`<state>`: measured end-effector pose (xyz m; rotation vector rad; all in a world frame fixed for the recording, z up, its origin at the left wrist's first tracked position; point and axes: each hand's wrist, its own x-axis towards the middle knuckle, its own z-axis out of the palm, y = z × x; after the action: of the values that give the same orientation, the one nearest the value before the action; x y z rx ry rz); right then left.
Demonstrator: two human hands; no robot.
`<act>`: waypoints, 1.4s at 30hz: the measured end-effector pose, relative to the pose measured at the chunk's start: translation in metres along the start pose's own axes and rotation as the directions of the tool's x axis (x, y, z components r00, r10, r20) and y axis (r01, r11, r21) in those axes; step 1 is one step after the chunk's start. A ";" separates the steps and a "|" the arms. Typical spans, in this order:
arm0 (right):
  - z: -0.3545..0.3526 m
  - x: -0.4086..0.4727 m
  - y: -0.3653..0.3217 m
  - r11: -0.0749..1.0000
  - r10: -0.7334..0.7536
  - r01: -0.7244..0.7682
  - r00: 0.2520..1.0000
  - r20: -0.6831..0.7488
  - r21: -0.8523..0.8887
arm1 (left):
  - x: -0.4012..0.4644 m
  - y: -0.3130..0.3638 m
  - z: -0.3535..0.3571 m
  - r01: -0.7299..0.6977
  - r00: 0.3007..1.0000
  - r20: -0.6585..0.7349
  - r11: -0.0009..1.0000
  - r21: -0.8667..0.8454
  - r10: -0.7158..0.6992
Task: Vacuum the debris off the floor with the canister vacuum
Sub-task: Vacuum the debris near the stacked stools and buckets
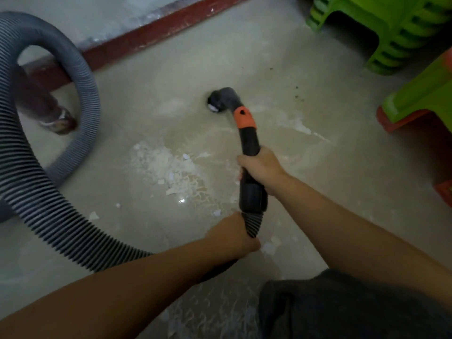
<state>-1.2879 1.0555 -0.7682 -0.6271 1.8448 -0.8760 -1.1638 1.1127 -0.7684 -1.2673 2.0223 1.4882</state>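
Right hand [260, 167] wrapped round black wand handle [250, 152], left hand [234, 232] clamped on ribbed hose [49, 211] just behind it. Nozzle [220, 99] on floor [318, 182], beyond white debris [168, 167]. Risk: looped hose dragging through flakes, scattering them; big chips clogging nozzle.

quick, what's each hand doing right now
Left hand: closed around the ribbed hose just below the handle.
Right hand: closed around the black vacuum handle, nozzle down by the floor.
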 end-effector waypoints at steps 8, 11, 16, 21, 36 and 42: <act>-0.056 -0.011 0.018 0.932 0.135 0.033 0.891 -0.432 0.360 | 0.013 0.018 -0.001 -0.117 0.993 0.015 0.992 0.036 0.116; -0.048 -0.013 0.016 0.939 0.181 -0.039 0.901 -0.395 0.342 | 0.009 0.016 0.006 -0.106 0.994 0.017 0.993 -0.047 0.107; 0.029 -0.040 0.001 0.999 0.019 -0.019 1.000 0.002 -0.046 | -0.039 -0.033 0.013 -0.038 0.999 -0.030 0.990 -0.133 0.035; -0.003 -0.051 0.009 0.998 0.033 -0.018 0.970 -0.241 0.064 | -0.035 -0.018 0.006 -0.143 0.989 0.035 0.990 -0.003 0.143; 0.017 -0.039 -0.011 0.991 0.119 -0.103 0.968 -0.219 0.084 | -0.026 -0.038 -0.004 -0.078 0.996 0.038 0.994 -0.074 0.081; -0.006 -0.081 -0.001 0.974 0.209 -0.169 0.928 -0.310 0.152 | -0.051 -0.025 0.004 -0.206 0.962 0.184 0.978 0.016 0.199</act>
<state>-1.2603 1.1168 -0.7218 -0.2291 2.0842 -0.9979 -1.1165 1.1386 -0.7490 -0.8955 2.0960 1.5861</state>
